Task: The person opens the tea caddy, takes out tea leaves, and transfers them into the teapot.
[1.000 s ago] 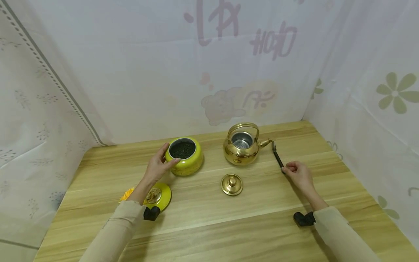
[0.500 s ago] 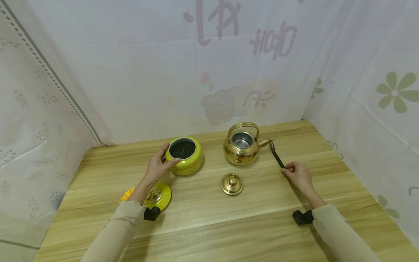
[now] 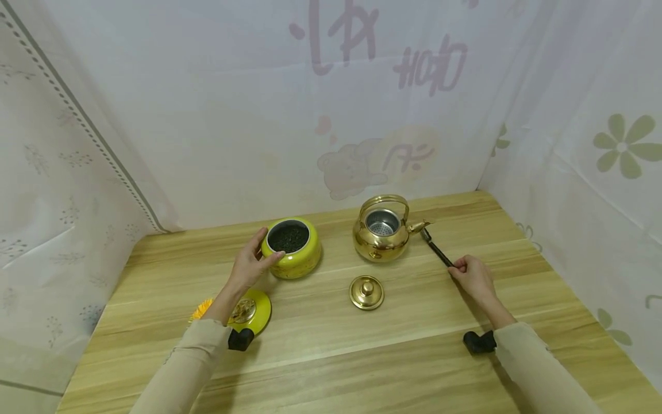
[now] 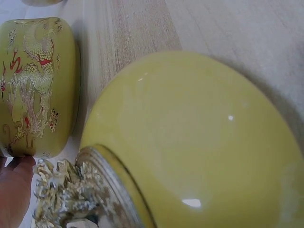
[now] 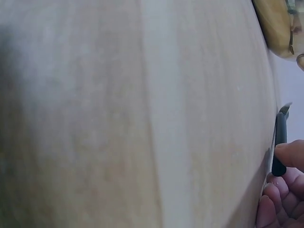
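On the left of the head view, my left hand (image 3: 249, 265) holds the side of a round yellow jar (image 3: 297, 265), thumb at the front and fingers behind. Dark tea leaves (image 3: 288, 236) lie inside it. My right hand (image 3: 476, 280) pinches the handle end of a slim black scoop (image 3: 438, 252) with a metal tip, low over the table. That tip is beside the spout of a brass teapot (image 3: 380, 246), partly hidden by it. The teapot stands uncovered, showing a perforated strainer (image 3: 383, 222). In the right wrist view the scoop (image 5: 281, 133) sits between thumb and fingers.
A brass teapot lid (image 3: 366, 292) lies in front of the teapot. Beneath my left wrist is the yellow jar lid (image 3: 262, 313) with a gold ornamental knob and an orange tassel (image 3: 200, 309). Printed cloth walls (image 3: 233, 115) border the wooden table (image 3: 331, 368).
The scoop's metal tip has swung left toward the teapot's spout, while my right hand has stayed nearly in place. My left hand and the jar have not visibly moved.
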Demonstrator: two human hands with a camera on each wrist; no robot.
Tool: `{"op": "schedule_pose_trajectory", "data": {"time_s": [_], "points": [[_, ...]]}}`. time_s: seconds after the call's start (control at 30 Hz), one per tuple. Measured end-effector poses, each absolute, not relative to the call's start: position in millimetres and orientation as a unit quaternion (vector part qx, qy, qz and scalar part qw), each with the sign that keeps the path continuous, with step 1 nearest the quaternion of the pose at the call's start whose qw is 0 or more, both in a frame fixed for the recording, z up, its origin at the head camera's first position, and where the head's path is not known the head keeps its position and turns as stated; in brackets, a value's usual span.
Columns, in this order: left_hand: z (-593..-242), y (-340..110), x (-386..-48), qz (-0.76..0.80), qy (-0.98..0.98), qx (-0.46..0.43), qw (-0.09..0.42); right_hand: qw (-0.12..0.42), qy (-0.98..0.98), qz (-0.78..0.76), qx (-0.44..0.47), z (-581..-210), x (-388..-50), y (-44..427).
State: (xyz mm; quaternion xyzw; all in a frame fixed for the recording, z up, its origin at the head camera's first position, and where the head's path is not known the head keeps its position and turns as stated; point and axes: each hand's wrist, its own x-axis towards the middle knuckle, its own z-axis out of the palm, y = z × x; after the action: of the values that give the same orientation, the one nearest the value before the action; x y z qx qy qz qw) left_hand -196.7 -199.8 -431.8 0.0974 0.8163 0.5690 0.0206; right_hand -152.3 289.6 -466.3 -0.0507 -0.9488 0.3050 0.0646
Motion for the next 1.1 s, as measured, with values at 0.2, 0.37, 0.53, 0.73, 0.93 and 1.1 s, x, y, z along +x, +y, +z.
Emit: {"op": "schedule_pose_trajectory", "data": {"time_s": [0.2,0.37,0.53,0.73,0.93,1.1], "points": [[-431,-200,-195,0.569,0.816,0.096,0.024,0.081,-0.944,0.313,-0.07,-462,-151,291],[-431,-200,-194,0.572,0.815,0.091,0.029,0.098,-0.937,0.325,-0.078,-459,-151,293],[-431,-200,-195,0.571,0.815,0.091,0.031,0.113,-0.931,0.335,-0.093,-459,-151,296],[-432,-200,-195,0.571,0.815,0.09,0.031,0.146,-0.907,0.373,-0.134,-457,-151,299],[-432,-200,-195,0.569,0.818,0.086,0.031,0.176,-0.855,0.458,-0.169,-449,-149,303],[-430,-199,-195,0.567,0.819,0.084,0.031,0.224,-0.764,0.575,-0.186,-439,-147,304]]}}
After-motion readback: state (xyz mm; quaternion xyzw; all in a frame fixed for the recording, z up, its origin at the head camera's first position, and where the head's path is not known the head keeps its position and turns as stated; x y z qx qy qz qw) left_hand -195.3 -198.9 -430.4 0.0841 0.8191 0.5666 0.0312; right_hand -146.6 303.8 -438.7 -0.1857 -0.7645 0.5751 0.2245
